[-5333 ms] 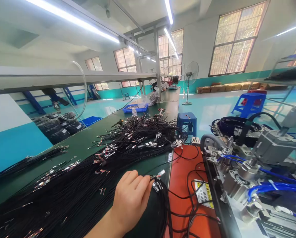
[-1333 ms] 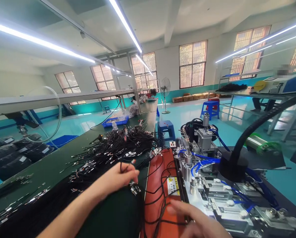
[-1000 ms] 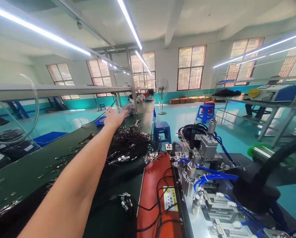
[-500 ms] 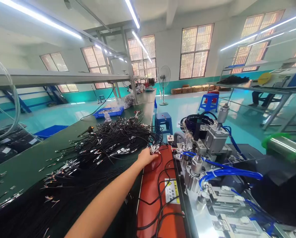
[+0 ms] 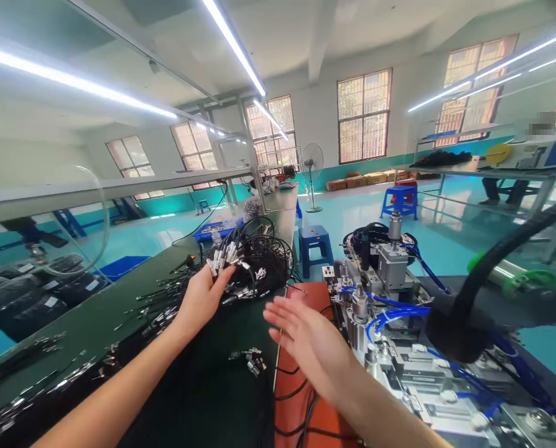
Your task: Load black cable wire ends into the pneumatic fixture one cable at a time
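Tangle risk: left hand (image 5: 202, 297) clamps a bunch of black wires (image 5: 254, 264) lifted over the green bench (image 5: 119, 298), right hand (image 5: 306, 339) spread open nearby, loops may snag the pile.

I see bare green desk (image 5: 133, 298) left of my hands; the machine (image 5: 399, 323) blocks the right, wire pile (image 5: 259, 267) ahead.
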`<state>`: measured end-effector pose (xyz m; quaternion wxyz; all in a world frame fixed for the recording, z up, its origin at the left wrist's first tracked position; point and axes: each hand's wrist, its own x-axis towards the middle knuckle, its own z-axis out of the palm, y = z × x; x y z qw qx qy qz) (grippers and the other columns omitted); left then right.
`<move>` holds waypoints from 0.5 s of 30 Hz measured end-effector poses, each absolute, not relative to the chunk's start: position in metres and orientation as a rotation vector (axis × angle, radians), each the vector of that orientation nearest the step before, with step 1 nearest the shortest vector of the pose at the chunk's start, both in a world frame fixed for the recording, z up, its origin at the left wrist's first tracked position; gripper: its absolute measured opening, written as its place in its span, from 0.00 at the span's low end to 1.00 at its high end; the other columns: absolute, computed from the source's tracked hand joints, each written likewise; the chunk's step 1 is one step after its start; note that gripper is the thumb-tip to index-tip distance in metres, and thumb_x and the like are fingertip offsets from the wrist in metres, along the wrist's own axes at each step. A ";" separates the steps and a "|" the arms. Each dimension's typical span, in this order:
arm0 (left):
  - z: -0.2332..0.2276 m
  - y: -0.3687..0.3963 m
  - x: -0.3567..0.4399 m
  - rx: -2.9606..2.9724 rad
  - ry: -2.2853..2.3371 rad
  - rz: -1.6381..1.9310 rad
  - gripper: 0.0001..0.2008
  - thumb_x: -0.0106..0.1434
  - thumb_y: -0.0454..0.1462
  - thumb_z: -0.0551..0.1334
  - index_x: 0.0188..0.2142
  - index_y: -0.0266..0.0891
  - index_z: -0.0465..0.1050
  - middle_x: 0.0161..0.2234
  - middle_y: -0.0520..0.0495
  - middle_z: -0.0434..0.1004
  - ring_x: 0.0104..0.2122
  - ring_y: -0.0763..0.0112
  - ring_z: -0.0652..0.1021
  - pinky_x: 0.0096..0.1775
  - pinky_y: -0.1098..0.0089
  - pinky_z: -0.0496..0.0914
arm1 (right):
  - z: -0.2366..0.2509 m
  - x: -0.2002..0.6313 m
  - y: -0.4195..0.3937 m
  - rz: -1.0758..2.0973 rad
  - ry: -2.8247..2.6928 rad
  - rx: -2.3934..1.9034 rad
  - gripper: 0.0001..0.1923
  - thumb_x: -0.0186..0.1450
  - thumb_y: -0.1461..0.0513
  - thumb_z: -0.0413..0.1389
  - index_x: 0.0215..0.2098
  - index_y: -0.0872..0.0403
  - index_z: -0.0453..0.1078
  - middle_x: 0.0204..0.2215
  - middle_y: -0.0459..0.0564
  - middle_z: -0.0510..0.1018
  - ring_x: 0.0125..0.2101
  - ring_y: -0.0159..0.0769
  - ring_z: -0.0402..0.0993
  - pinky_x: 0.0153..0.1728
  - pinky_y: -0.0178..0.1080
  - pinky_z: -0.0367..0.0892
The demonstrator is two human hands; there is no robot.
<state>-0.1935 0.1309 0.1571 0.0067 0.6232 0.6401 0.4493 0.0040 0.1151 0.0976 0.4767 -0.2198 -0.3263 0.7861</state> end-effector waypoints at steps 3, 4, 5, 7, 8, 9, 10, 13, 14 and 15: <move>0.150 0.089 -0.194 1.936 2.028 1.413 0.19 0.60 0.52 0.58 0.25 0.40 0.69 0.20 0.51 0.70 0.24 0.66 0.70 0.25 0.70 0.63 | 0.120 -0.030 0.154 2.089 -0.555 -0.619 0.26 0.64 0.42 0.50 0.37 0.58 0.69 0.34 0.57 0.77 0.38 0.40 0.78 0.31 0.37 0.75; 0.146 0.076 -0.192 1.920 2.029 1.418 0.18 0.59 0.52 0.59 0.26 0.40 0.69 0.20 0.50 0.71 0.24 0.66 0.70 0.25 0.70 0.63 | 0.122 -0.037 0.162 2.108 -0.533 -0.638 0.28 0.63 0.41 0.49 0.35 0.58 0.68 0.31 0.57 0.77 0.35 0.39 0.78 0.29 0.36 0.75; 0.141 0.064 -0.191 1.888 2.022 1.431 0.18 0.58 0.53 0.60 0.26 0.40 0.70 0.20 0.50 0.71 0.24 0.66 0.70 0.25 0.71 0.63 | 0.123 -0.041 0.166 2.121 -0.512 -0.663 0.28 0.64 0.41 0.48 0.32 0.58 0.67 0.29 0.55 0.76 0.31 0.36 0.77 0.26 0.34 0.74; 0.130 0.042 -0.187 1.752 1.987 1.494 0.19 0.55 0.54 0.62 0.25 0.41 0.69 0.18 0.52 0.68 0.24 0.66 0.69 0.24 0.71 0.62 | 0.122 -0.043 0.167 2.126 -0.486 -0.720 0.25 0.66 0.44 0.48 0.27 0.56 0.65 0.23 0.49 0.74 0.24 0.30 0.74 0.23 0.30 0.71; 0.124 0.032 -0.185 1.666 1.970 1.532 0.19 0.54 0.54 0.63 0.24 0.41 0.69 0.17 0.53 0.66 0.23 0.66 0.69 0.24 0.72 0.61 | 0.122 -0.043 0.163 2.121 -0.481 -0.751 0.23 0.67 0.47 0.48 0.25 0.55 0.63 0.21 0.47 0.72 0.21 0.28 0.71 0.21 0.28 0.69; 0.116 0.023 -0.184 1.576 1.958 1.571 0.20 0.53 0.55 0.63 0.24 0.41 0.68 0.16 0.54 0.64 0.22 0.67 0.68 0.23 0.72 0.60 | 0.122 -0.043 0.159 2.112 -0.483 -0.782 0.22 0.68 0.50 0.49 0.23 0.55 0.62 0.20 0.44 0.71 0.19 0.26 0.69 0.20 0.28 0.68; 0.109 0.015 -0.182 1.490 1.951 1.605 0.21 0.52 0.56 0.64 0.23 0.41 0.68 0.15 0.54 0.62 0.21 0.69 0.66 0.22 0.72 0.59 | 0.123 -0.043 0.153 2.103 -0.492 -0.812 0.20 0.69 0.53 0.50 0.23 0.56 0.62 0.19 0.43 0.70 0.18 0.25 0.68 0.19 0.27 0.67; 0.084 -0.009 -0.179 1.242 1.941 1.713 0.24 0.50 0.58 0.64 0.24 0.40 0.66 0.16 0.56 0.59 0.18 0.74 0.62 0.20 0.73 0.56 | 0.130 -0.048 0.134 2.069 -0.565 -0.879 0.14 0.69 0.60 0.53 0.26 0.58 0.66 0.21 0.41 0.71 0.19 0.25 0.68 0.19 0.29 0.66; 0.076 -0.016 -0.178 1.161 1.932 1.750 0.25 0.49 0.58 0.65 0.24 0.39 0.67 0.16 0.56 0.59 0.18 0.75 0.61 0.20 0.74 0.56 | 0.133 -0.051 0.129 2.054 -0.602 -0.892 0.12 0.68 0.62 0.54 0.27 0.58 0.67 0.22 0.40 0.72 0.19 0.25 0.68 0.20 0.29 0.66; 0.069 -0.022 -0.178 1.081 1.916 1.787 0.25 0.48 0.59 0.65 0.25 0.39 0.66 0.17 0.56 0.59 0.18 0.75 0.60 0.20 0.74 0.56 | 0.136 -0.056 0.123 2.034 -0.645 -0.898 0.11 0.68 0.63 0.54 0.27 0.58 0.67 0.22 0.40 0.72 0.19 0.25 0.68 0.20 0.30 0.66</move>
